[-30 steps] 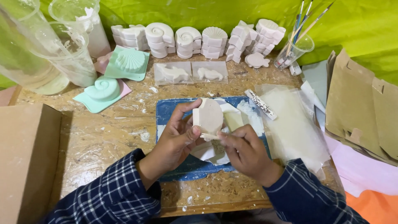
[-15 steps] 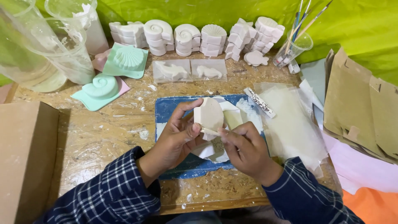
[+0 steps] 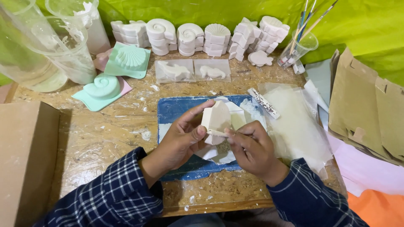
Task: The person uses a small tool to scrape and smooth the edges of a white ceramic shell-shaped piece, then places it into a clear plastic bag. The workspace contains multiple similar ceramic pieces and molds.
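Two hands on one white plaster cast point(image 3: 215, 119), held just above the blue mat point(image 3: 176, 110) at mid-table. Left hand point(image 3: 182, 141) grips the cast from its left side: thumb on the near face, fingers wrapped round the far edge at the top. Right hand point(image 3: 252, 148) closes on the cast's lower right edge, fingertips pinched on it. Both hands clamped on the same piece. Cast is angular, flat faces, tilted with the top leaning away from the camera.

Under the hands: white paper scraps point(image 3: 219, 155) on the mat, partly hidden. Right of the mat, touching it: a clear plastic sheet point(image 3: 294, 122) with a speckled stick point(image 3: 263, 103) lying across its left edge.

Back row against the green backdrop point(image 3: 235, 12): stacked white shell casts point(image 3: 189, 38), one loose fish-like cast point(image 3: 259, 58) in front of them. Clear cup with brushes point(image 3: 296, 48) just beside that row, right end. Two clear flat moulds point(image 3: 193, 70) sit between the back row and the mat.

Left: two mint-green moulds, a scallop mould point(image 3: 128, 61) and a spiral mould point(image 3: 101, 89). Big clear plastic containers point(image 3: 50, 50) behind them. Cardboard box point(image 3: 23, 159) at the far left edge. Brown paper bags point(image 3: 366, 109) at the right, over pink sheets point(image 3: 370, 168).

Wooden tabletop point(image 3: 105, 134) is splattered with white residue.
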